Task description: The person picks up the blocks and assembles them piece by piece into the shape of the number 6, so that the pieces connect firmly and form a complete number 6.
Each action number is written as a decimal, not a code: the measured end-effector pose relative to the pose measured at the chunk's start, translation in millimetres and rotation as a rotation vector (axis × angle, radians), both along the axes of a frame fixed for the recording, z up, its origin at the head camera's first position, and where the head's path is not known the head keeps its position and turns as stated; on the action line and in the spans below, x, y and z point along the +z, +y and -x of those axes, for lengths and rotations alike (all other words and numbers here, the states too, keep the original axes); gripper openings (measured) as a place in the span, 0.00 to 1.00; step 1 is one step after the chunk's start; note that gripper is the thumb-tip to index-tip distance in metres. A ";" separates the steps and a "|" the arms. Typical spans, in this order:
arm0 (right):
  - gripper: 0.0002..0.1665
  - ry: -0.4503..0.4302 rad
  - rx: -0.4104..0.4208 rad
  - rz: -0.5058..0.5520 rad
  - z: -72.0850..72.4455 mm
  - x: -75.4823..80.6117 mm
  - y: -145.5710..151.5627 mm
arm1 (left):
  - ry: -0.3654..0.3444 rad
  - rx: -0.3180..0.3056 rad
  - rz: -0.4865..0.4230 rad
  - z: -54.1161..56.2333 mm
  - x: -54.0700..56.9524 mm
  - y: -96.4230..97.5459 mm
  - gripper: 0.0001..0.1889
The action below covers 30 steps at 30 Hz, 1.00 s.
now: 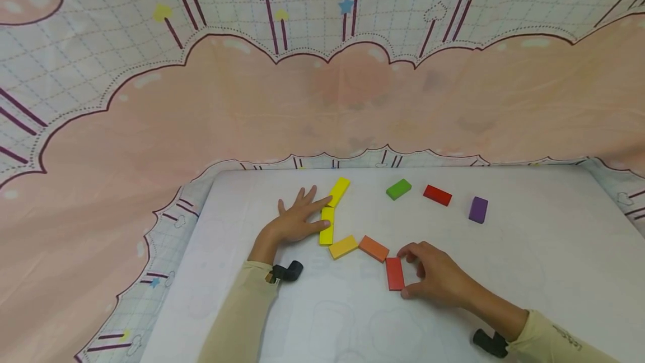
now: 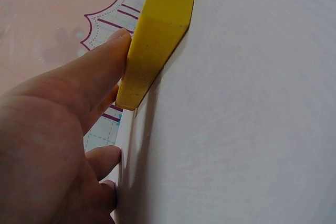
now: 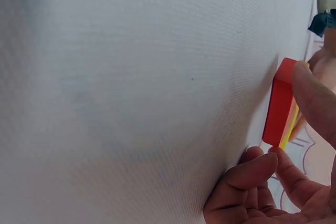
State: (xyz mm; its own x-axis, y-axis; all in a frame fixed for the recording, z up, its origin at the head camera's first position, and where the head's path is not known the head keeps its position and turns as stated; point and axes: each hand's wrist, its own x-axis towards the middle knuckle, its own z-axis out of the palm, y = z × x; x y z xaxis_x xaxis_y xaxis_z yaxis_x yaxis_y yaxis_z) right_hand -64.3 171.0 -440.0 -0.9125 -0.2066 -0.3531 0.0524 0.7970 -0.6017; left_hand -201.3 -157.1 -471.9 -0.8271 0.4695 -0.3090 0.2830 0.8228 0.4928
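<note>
A curved chain of flat wooden blocks lies on the white tabletop. It runs from an upper yellow block (image 1: 340,187) through a lower yellow block (image 1: 327,234), an amber block (image 1: 344,247) and an orange block (image 1: 374,249) to a bright red block (image 1: 395,274). My left hand (image 1: 294,223) has its fingers spread, with thumb and index fingertip on the two yellow blocks; the left wrist view shows the thumb against a yellow block's (image 2: 157,35) side. My right hand (image 1: 440,276) pinches the bright red block's ends between thumb and index finger, other fingers curled.
Beyond the chain lie a green block (image 1: 399,189), a darker red block (image 1: 437,195) and a purple block (image 1: 478,209), spaced apart. A patterned pink and white cloth (image 1: 322,105) hangs behind the white table (image 1: 529,273). Black wrist cameras are strapped at both sleeves.
</note>
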 end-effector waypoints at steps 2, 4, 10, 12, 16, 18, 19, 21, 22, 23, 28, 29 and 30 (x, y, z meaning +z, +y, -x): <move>0.40 0.002 -0.001 0.005 -0.3 0.1 0.5 | 0.002 -0.001 -0.001 0.4 -0.3 0.0 0.37; 0.40 0.007 0.001 0.009 -0.5 0.0 1.0 | 0.003 -0.001 -0.002 0.9 -0.9 -0.1 0.37; 0.40 0.007 0.000 0.006 -0.8 0.3 0.9 | 0.003 -0.002 0.002 1.3 -2.1 -0.2 0.37; 0.40 0.006 0.001 0.006 -0.7 0.2 0.8 | 0.001 0.000 0.002 1.1 -1.8 -0.1 0.37; 0.40 0.005 0.003 0.006 -0.7 -0.1 0.8 | -0.004 0.001 -0.001 0.3 -0.7 0.3 0.37; 0.40 0.006 0.002 0.006 -0.7 -0.1 0.8 | -0.006 0.002 -0.002 0.0 -0.3 0.5 0.37; 0.39 0.004 0.000 0.005 -0.7 -0.2 0.7 | -0.006 0.002 -0.002 -0.2 -0.1 0.6 0.37; 0.39 0.002 -0.004 0.004 -0.6 -0.6 0.6 | -0.006 0.002 -0.002 -0.3 0.0 0.7 0.37; 0.39 0.001 -0.006 0.003 -0.6 -0.8 0.5 | -0.006 0.003 0.000 -0.4 0.0 0.8 0.37; 0.39 0.001 -0.008 0.002 -0.5 -1.0 0.4 | -0.005 0.003 0.001 -0.4 0.0 0.8 0.37; 0.40 0.008 -0.004 0.000 -0.5 -1.9 0.7 | -0.003 0.003 0.006 -0.3 0.0 0.7 0.37; 0.40 0.009 -0.005 -0.001 -0.6 -1.9 0.7 | -0.003 0.002 0.008 -0.3 0.1 0.7 0.37; 0.40 0.009 -0.005 -0.002 -0.6 -1.9 0.7 | -0.004 0.002 0.010 -0.3 0.2 0.7 0.37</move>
